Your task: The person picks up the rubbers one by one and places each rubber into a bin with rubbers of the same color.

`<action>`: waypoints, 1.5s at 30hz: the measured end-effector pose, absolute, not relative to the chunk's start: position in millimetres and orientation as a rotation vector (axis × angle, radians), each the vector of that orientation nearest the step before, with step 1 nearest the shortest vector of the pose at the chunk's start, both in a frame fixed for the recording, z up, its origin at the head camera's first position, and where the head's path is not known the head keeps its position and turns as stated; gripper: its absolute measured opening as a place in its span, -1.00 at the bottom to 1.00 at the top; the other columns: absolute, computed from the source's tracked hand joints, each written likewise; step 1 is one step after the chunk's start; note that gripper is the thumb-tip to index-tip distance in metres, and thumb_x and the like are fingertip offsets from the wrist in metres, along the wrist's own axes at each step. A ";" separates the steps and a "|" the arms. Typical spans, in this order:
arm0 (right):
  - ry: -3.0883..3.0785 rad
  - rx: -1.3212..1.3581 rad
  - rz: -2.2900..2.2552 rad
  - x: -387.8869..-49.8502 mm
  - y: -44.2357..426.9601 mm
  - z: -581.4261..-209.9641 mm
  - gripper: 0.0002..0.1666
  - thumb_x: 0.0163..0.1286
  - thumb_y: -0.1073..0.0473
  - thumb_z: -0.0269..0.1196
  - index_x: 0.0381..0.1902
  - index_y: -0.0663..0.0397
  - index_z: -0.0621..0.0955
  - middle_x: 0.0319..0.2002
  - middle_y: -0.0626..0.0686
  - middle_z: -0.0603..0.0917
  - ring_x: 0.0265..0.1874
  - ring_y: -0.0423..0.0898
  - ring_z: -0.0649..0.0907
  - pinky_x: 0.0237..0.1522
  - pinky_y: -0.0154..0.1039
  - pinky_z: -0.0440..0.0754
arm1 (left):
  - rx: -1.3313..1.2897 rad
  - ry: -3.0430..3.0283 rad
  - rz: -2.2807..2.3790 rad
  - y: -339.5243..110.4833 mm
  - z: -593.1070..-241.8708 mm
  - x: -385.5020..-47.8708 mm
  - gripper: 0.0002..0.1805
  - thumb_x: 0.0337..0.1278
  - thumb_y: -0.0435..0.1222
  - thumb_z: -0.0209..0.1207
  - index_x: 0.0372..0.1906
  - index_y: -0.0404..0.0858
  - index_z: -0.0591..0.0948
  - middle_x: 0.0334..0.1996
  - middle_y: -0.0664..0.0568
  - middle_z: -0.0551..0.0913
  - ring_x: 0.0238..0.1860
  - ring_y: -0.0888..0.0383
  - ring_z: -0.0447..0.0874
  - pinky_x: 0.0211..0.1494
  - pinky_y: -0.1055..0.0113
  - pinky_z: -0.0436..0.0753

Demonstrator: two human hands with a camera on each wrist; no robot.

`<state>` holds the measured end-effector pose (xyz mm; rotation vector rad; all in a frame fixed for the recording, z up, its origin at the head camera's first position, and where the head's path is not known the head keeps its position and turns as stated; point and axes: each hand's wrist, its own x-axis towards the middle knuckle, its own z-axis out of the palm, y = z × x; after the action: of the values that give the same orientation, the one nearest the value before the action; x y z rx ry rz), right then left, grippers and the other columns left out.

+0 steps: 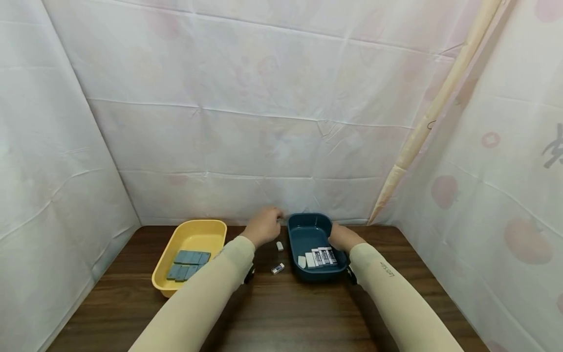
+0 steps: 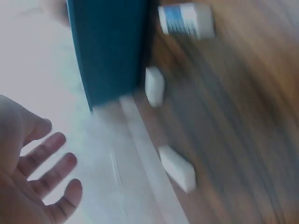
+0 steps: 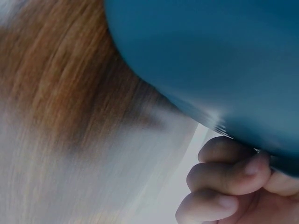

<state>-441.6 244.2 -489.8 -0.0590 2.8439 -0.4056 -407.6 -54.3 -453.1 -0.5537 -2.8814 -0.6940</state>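
My right hand (image 1: 345, 238) grips the right rim of a dark blue plastic tub (image 1: 308, 234); in the right wrist view its curled fingers (image 3: 224, 177) lie against the tub's edge. Several white erasers (image 1: 323, 257), some in printed sleeves, lie at the tub's near end. Just left of the tub, my left hand (image 1: 264, 226) hovers with loosely bent fingers and holds nothing. Below it on the table are a plain white eraser (image 1: 280, 246) and a sleeved eraser (image 1: 278, 268). The left wrist view also shows another white eraser (image 2: 177, 168) near the table's back edge.
A yellow tub (image 1: 206, 226) stands to the left, with several grey-green blocks (image 1: 186, 264) in its near half. Pale printed sheets (image 1: 246, 146) hang behind and at both sides of the dark wooden table (image 1: 299, 318). A wrapped pole (image 1: 422, 129) leans at the back right.
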 end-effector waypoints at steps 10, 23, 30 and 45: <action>2.855 -0.089 -0.392 -443.0 244.0 -491.5 -0.31 0.73 0.19 0.16 0.65 0.44 0.37 0.53 0.41 0.60 0.44 0.23 0.69 0.53 0.29 0.60 | -0.463 -3.124 -0.484 -86.2 -480.3 -419.8 -0.51 0.52 -0.44 0.27 0.47 -0.22 0.72 0.42 -0.16 0.71 0.38 -0.19 0.72 0.37 -0.11 0.75; 2.865 -0.111 -0.353 -457.1 245.0 -507.2 -0.25 0.79 0.13 0.11 0.72 0.45 0.27 0.62 0.42 0.51 0.57 0.28 0.60 0.59 0.26 0.55 | -0.461 -3.252 -0.442 -95.1 -487.5 -412.5 -0.65 0.75 -0.36 0.14 0.39 -0.24 0.74 0.31 -0.13 0.81 0.27 -0.10 0.80 0.27 -0.03 0.76; 2.869 -0.103 -0.346 -446.8 239.6 -494.9 -0.29 0.78 0.17 0.12 0.70 0.45 0.31 0.59 0.42 0.54 0.54 0.28 0.62 0.58 0.27 0.56 | -0.502 -3.203 -0.400 -95.1 -491.1 -415.5 -0.77 0.71 -0.38 0.15 0.16 -0.29 0.78 0.10 -0.15 0.85 0.02 -0.04 0.80 0.16 -0.02 0.78; 2.861 -0.110 -0.363 -448.7 240.1 -498.1 -0.27 0.77 0.18 0.13 0.72 0.44 0.29 0.61 0.41 0.52 0.55 0.29 0.61 0.56 0.31 0.57 | -0.336 -3.039 -0.741 -89.2 -486.2 -417.3 -0.84 0.41 -0.26 0.48 -0.25 -0.22 0.72 -0.29 -0.01 0.73 -0.32 0.05 0.63 -0.18 0.09 0.68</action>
<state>-448.7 240.1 -498.1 -0.1102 2.8615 -0.3630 -417.3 -89.2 -486.2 -0.3357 -3.0392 -0.7414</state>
